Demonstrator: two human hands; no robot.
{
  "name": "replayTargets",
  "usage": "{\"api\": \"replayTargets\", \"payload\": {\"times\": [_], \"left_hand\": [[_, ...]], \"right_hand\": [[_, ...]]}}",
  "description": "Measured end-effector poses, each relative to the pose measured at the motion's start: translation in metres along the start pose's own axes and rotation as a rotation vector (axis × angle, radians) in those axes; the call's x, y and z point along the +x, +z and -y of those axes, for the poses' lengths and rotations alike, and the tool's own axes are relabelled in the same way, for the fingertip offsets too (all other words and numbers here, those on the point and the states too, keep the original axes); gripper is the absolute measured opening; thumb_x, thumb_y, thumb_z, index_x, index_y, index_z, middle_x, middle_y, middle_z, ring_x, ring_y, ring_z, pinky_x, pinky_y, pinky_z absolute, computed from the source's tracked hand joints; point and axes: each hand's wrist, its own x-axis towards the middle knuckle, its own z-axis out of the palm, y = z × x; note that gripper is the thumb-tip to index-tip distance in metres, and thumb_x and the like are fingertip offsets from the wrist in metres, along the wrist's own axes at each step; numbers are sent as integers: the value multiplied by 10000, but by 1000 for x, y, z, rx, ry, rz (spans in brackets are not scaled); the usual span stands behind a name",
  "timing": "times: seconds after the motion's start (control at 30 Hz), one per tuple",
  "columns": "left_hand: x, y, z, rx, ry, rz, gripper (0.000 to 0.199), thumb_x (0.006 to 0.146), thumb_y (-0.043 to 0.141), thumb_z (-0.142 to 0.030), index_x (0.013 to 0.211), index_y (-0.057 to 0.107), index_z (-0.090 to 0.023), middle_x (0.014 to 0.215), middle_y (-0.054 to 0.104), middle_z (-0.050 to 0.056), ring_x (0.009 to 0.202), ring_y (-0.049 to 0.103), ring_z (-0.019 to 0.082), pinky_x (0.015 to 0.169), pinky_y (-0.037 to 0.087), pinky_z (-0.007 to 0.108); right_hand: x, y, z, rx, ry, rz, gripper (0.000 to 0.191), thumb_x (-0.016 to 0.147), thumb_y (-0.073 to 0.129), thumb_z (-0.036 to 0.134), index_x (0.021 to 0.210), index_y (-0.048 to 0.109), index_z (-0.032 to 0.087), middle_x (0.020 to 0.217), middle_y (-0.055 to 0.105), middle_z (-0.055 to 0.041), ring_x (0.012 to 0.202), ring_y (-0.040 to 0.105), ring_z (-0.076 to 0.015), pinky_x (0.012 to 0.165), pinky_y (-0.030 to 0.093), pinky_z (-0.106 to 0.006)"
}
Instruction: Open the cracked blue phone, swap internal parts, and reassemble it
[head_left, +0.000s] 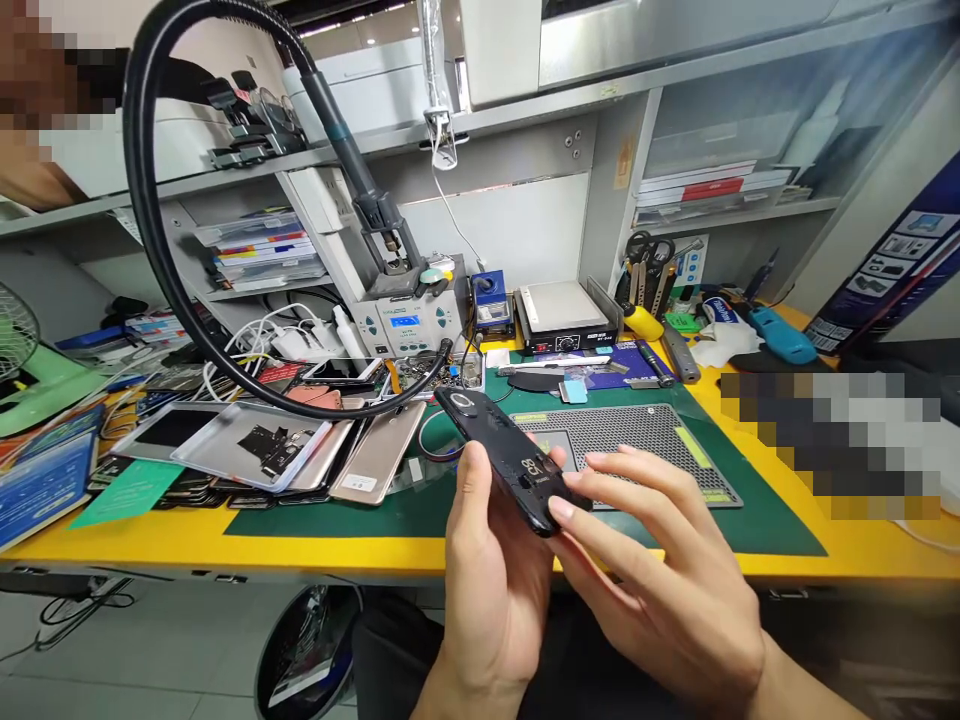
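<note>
A black smartphone [517, 465] is held tilted above the front of the bench, its back facing up. A round camera ring sits at its far end, and gold markings show near the lower end. My left hand [495, 570] is closed around the phone from below, with the thumb along its left edge. At the near end, the fingertips of my right hand [660, 570] touch the phone's back and lower right edge. The right thumb lies partly hidden under that end. Beneath the phone is a green mat [315, 520] with a perforated grey pad [675, 450] on it.
Phones and phone parts pile up at left, with a white tray [247, 445] among them. A black hose [135, 200] loops down in front of the hot-air station [409, 320]. Behind the mat stands a heating plate [566, 310]. A bin [307, 650] is below the bench.
</note>
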Motion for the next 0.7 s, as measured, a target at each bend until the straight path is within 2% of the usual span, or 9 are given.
{"api": "replayTargets", "payload": {"times": [0.1, 0.23, 0.4, 0.5, 0.57, 0.63, 0.7], "left_hand": [[-1, 2, 2, 11, 51, -17, 323, 944, 671, -392, 1221, 663, -226, 1108, 749, 86, 950, 740, 221, 723, 597, 272], [-3, 3, 0, 41, 87, -41, 359, 919, 708, -402, 1221, 669, -211, 1086, 755, 91, 974, 744, 238, 746, 609, 287], [-6, 3, -2, 44, 127, -63, 305, 948, 660, -401, 1143, 731, -177, 1040, 780, 101, 932, 766, 253, 753, 644, 322], [-5, 3, -2, 54, 167, -67, 292, 973, 616, -388, 1117, 750, -172, 1031, 786, 100, 921, 774, 254, 779, 654, 349], [-3, 1, -1, 70, 198, -64, 305, 980, 601, -391, 1152, 742, -182, 1040, 786, 97, 939, 772, 264, 814, 655, 392], [-1, -3, -3, 81, 206, -59, 320, 992, 574, -385, 1206, 726, -201, 1082, 783, 103, 962, 768, 275, 828, 654, 423], [0, -8, -6, 73, 203, -23, 350, 1005, 539, -398, 1255, 705, -218, 1161, 767, 114, 1018, 753, 290, 872, 642, 457]], "right_hand": [[6, 0, -2, -29, -25, -17, 233, 875, 696, 49, 1060, 726, 188, 1069, 707, -75, 1097, 636, -239, 971, 531, -456], [5, -2, -5, -48, -38, -49, 175, 871, 716, 83, 1026, 736, 161, 1022, 711, -92, 1076, 634, -258, 902, 540, -419], [2, -1, -9, -55, -28, -100, 146, 840, 768, 91, 968, 723, 142, 1008, 718, -100, 1079, 622, -288, 884, 530, -433], [-2, 3, -12, -52, 5, -120, 129, 852, 797, 171, 944, 709, 149, 1026, 716, -101, 1098, 606, -301, 886, 519, -447], [-4, 5, -14, -39, 51, -107, 187, 873, 803, 280, 973, 707, 155, 1069, 705, -111, 1117, 593, -306, 906, 505, -461], [-7, 4, -13, 5, 122, -60, 349, 867, 803, 432, 1065, 704, 162, 1134, 683, -126, 1119, 592, -303, 930, 502, -470], [-7, 0, -9, 94, 209, 5, 501, 861, 769, 558, 1163, 676, 169, 1131, 676, -120, 1049, 628, -266, 890, 543, -419]]}}
